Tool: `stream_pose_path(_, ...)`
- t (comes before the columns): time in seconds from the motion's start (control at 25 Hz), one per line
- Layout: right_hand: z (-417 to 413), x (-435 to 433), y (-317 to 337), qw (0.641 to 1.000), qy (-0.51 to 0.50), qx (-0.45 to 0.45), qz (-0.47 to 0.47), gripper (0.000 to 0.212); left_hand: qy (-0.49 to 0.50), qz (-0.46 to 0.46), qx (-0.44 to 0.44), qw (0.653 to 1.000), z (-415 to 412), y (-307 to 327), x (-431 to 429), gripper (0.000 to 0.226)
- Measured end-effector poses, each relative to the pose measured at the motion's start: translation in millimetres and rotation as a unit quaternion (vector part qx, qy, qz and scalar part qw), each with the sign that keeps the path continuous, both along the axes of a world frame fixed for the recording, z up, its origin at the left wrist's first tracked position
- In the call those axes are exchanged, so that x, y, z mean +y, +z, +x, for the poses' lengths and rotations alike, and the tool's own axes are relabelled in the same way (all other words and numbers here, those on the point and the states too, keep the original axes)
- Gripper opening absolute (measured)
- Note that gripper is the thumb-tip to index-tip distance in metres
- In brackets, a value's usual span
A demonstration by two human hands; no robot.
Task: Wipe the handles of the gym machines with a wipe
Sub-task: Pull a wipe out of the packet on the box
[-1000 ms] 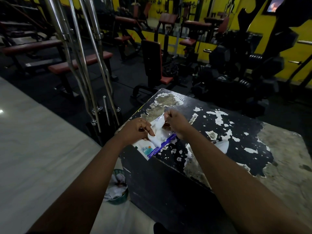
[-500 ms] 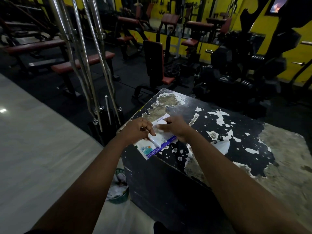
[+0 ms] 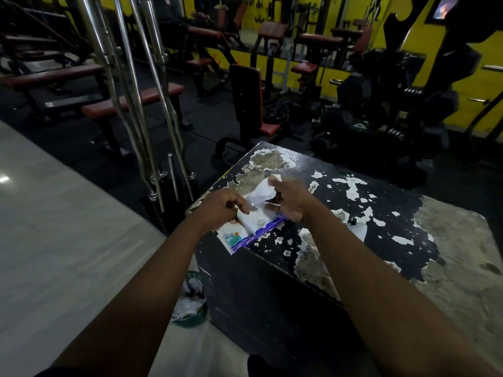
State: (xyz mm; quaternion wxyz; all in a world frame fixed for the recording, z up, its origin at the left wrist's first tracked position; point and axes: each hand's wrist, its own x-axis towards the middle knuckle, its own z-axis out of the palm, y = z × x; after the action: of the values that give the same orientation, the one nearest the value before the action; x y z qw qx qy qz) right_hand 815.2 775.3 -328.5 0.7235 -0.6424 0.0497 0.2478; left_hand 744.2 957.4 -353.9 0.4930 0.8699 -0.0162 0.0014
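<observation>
Evidently fetching: right hand (image 3: 291, 204) pinches the wipe (image 3: 260, 194), left hand (image 3: 219, 210) with curled fingers pins the wipe pack (image 3: 245, 236), mid-frame; next, tug it free.

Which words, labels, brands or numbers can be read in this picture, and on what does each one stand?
None can be read.
On the wipe pack, on the black box: print on a blue band, too blurred to read.
On the wipe: no print.
On the white sticker on a bench frame: too small to read.
</observation>
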Motion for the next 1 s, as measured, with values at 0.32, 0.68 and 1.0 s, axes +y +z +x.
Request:
stream_pose_path(0.32,-7.1,1.4,2.8,0.996,-0.083,-0.041,0.006,0.036,0.130,0.121,-0.108,0.978,20.1,-17.6,-30.6,0.016)
stream_pose_path(0.68,-19.2,-4.0,19.0,0.991,-0.033,-0.125,-0.025,0.044,0.116,0.257,-0.070,0.957,47.1,-13.4,-55.8,0.027)
stream_pose_path(1.0,-25.0,12.8,12.1,0.984,0.032,-0.173,-0.042,0.034,0.287,-0.320,-0.015,0.903,12.8,13.1,-55.2,0.028)
